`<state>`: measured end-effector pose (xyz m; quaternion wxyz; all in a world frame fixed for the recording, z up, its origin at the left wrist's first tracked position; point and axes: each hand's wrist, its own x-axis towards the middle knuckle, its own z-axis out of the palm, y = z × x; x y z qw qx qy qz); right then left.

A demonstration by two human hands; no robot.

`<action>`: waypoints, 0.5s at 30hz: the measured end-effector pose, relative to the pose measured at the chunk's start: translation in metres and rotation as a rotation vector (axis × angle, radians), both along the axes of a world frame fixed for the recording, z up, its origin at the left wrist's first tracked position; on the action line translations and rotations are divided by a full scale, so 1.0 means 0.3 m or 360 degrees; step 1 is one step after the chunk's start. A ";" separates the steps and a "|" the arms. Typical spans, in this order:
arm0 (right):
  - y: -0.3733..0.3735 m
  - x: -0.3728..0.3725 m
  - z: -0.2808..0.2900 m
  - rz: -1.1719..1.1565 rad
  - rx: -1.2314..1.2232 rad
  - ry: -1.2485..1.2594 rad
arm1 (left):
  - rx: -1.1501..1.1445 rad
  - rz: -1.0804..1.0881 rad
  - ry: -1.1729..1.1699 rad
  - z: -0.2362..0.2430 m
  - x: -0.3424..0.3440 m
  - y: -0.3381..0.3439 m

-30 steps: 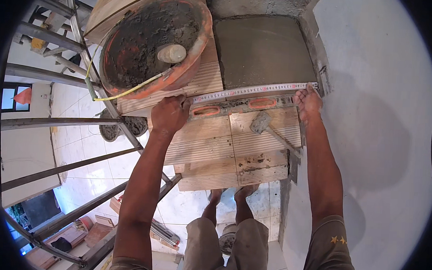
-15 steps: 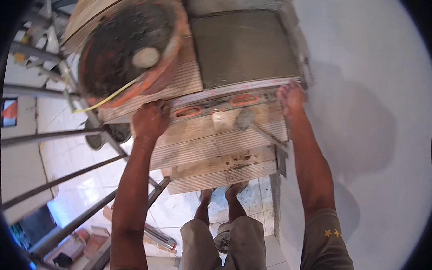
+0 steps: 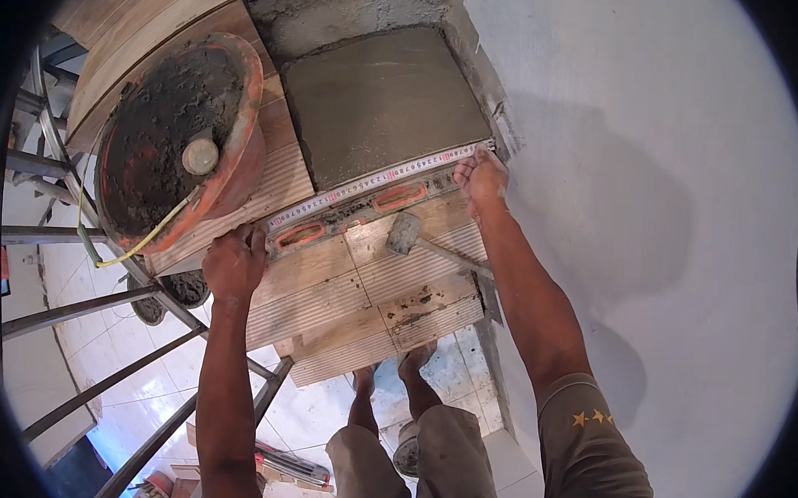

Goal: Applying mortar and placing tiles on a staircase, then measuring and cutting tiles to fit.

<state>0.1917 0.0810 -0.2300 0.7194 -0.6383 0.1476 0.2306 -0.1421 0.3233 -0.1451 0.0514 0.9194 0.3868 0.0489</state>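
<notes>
- Head view: the tape measure (image 3: 380,179) lies stretched at a slant across the centre of the frame, rising from lower left to upper right.
- The left hand (image 3: 236,264), left of centre, has its grip closed at the tape's lower-left end.
- The right hand (image 3: 482,177), right of centre and higher up, has its grip pinched on the tape's upper-right end, near the white wall (image 3: 614,214).
- Just below the tape, a grey spirit level (image 3: 351,215) with two orange-rimmed slots runs alongside it.
- Directly above the tape, a smooth grey mortar bed (image 3: 378,106) fills the upper middle.
- Below the level, a mallet (image 3: 404,234) rests on wood-look stair tiles (image 3: 312,307), its handle pointing lower right.
- At upper left, an orange basin (image 3: 246,144) holds rough mortar (image 3: 169,105) and a pale rounded object (image 3: 200,157).
- Metal railing bars (image 3: 94,309) cross the left side.
</notes>
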 end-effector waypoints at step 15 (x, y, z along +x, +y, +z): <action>0.039 -0.014 0.020 0.0054 -0.0257 -0.0143 | -0.0010 0.0111 0.0042 0.011 -0.011 -0.008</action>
